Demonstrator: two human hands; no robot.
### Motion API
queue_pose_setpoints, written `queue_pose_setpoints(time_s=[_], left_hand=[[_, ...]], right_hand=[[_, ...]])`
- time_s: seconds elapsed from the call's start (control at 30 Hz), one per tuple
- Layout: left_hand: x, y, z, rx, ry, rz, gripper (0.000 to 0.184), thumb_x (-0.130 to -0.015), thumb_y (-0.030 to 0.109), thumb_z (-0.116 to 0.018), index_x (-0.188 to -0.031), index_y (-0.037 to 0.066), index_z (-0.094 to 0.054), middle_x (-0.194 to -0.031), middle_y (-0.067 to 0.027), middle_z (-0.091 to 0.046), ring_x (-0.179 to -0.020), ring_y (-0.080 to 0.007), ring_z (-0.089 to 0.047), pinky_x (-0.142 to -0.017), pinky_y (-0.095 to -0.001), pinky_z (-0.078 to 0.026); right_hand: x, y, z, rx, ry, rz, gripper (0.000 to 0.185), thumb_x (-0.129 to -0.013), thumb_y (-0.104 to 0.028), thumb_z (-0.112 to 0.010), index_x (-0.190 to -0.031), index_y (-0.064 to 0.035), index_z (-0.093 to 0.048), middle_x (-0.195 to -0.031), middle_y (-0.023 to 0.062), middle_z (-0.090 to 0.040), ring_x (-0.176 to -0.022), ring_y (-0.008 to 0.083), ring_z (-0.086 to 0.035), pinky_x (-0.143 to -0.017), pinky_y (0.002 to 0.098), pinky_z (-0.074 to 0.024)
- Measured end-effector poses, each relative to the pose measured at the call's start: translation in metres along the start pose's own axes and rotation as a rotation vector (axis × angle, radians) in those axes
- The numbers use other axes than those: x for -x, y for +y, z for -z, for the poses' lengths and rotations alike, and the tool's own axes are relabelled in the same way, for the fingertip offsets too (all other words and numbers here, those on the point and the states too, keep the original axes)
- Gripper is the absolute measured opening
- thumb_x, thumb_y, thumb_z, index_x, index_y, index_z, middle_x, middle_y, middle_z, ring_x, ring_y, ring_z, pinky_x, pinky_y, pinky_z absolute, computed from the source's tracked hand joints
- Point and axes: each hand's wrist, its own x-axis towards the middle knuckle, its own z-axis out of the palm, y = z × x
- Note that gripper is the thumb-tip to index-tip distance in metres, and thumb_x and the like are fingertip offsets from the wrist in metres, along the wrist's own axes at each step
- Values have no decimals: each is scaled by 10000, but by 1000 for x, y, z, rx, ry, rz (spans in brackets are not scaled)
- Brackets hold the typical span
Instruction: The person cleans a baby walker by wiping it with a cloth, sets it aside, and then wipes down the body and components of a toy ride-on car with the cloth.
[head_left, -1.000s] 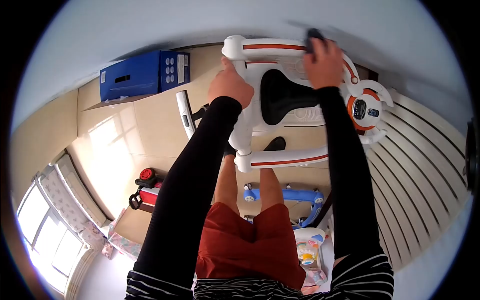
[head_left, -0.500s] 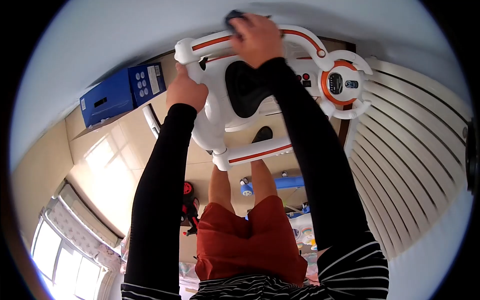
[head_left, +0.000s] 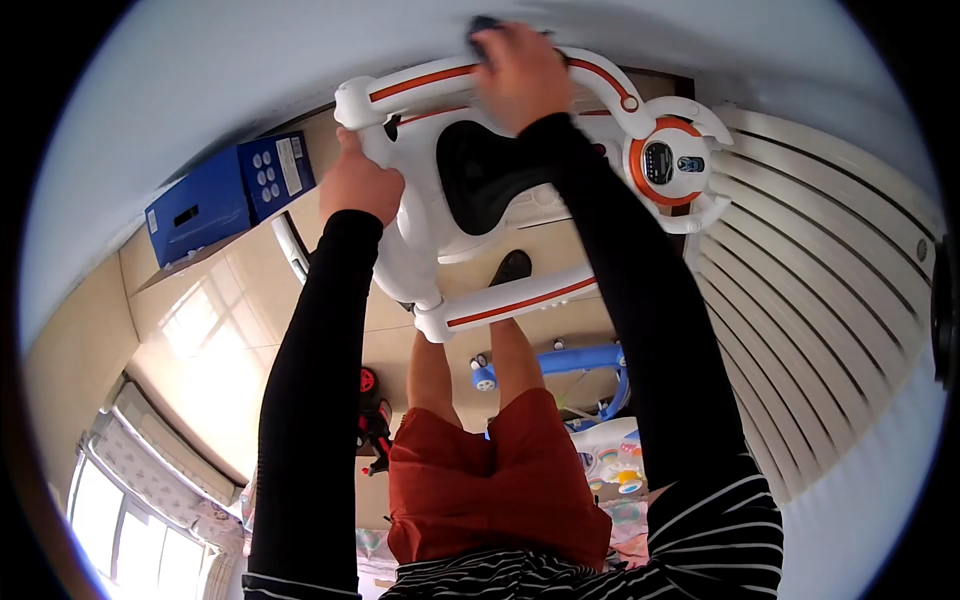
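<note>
A white ride-on toy car (head_left: 412,205) with orange trim, a black seat (head_left: 470,180) and a steering wheel (head_left: 672,162) stands against the wall. My left hand (head_left: 362,182) is closed on the rear end of its frame, near the far corner. At the far side rail (head_left: 425,84), my right hand (head_left: 524,82) is closed around a dark cloth (head_left: 484,34), pressing it on the rail. Motion blurs that hand a little, and the cloth is mostly hidden by its fingers.
A blue box (head_left: 205,208) lies along the wall at left. White radiator-like slats (head_left: 810,270) rise at right. Near my legs are a blue wheeled frame (head_left: 575,360) and a red-and-black toy (head_left: 374,425). A window (head_left: 130,525) shows at lower left.
My right hand and the cloth have shifted slightly to the right along the rail. The view has turned a little, so the car appears further left. My left hand keeps its hold.
</note>
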Motion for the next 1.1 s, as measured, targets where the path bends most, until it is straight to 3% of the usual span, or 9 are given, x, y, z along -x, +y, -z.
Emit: queue_pose_setpoints(time_s=[0.1,0.17,0.3,0.37,0.43,0.63,0.83,0.93,1.1], left_hand=[[1,3,3,-18,-15,10,894,-780,221,-654,-1541,-81,-294,-1150,-291,-694,-1105,-414,-671,-963,-457,-535],[-1,3,4,-26,-2,14,890,-778,225,-656,-1537,-78,-305,-1152,-291,-695,-1102,-415,-673,-960,-459,-537],[3,5,3,-18,10,7,884,-773,233,-664,-1532,-67,-326,-1155,-287,-697,-1096,-421,-675,-955,-465,-540],[4,7,4,-49,6,6,906,-765,183,-613,-1567,-58,-267,-1141,-279,-707,-1086,-403,-686,-967,-444,-541],[2,5,3,-60,21,-2,907,-763,187,-618,-1563,-61,-271,-1141,-281,-706,-1089,-400,-686,-970,-443,-539],[2,6,1,-60,29,-17,893,-761,198,-628,-1547,-71,-302,-1133,-286,-706,-1102,-409,-679,-977,-444,-534],[-3,-6,-7,-85,80,-50,830,-770,257,-685,-1493,-34,-400,-1131,-281,-704,-1078,-433,-678,-948,-467,-539],[-2,-4,-7,-84,70,-42,840,-768,261,-691,-1494,-50,-403,-1141,-280,-701,-1084,-427,-679,-950,-461,-538],[3,6,1,-100,48,-33,880,-765,202,-634,-1531,-92,-314,-1174,-306,-684,-1113,-429,-666,-974,-458,-527]], right_hand=[[10,-46,-10,-196,19,255,367,-818,-129,-708,-1180,-127,-655,-1212,119,-611,-1117,355,-590,-962,465,-488],[32,-64,-13,-193,190,-3,400,-861,-108,-674,-1253,-91,-601,-1236,163,-595,-1143,369,-580,-983,470,-483],[59,-68,-24,-404,782,-1126,458,-961,-116,-586,-1383,-3,-451,-1277,249,-562,-1208,404,-554,-1031,471,-466],[60,-29,-15,-592,1039,-1440,484,-1008,-144,-530,-1416,50,-359,-1279,272,-555,-1189,409,-569,-1035,466,-473],[58,23,-14,-796,1301,-1519,405,-1005,-190,-557,-1343,11,-462,-1191,209,-620,-1088,327,-623,-955,422,-515],[-6,-5,-32,-421,886,-1506,459,-960,-148,-546,-1287,102,-344,-1256,359,-502,-1112,501,-600,-915,537,-562],[31,-54,-27,-562,514,-1026,364,-943,-120,-536,-1203,109,-423,-1228,316,-509,-1151,470,-561,-1036,502,-460],[46,-56,-13,-762,378,-1177,363,-950,-132,-524,-1211,106,-438,-1228,309,-545,-1197,441,-554,-1084,484,-417],[13,4,1,-848,1146,-1456,396,-967,-139,-510,-1268,96,-402,-1199,304,-582,-1044,402,-653,-904,484,-561]])
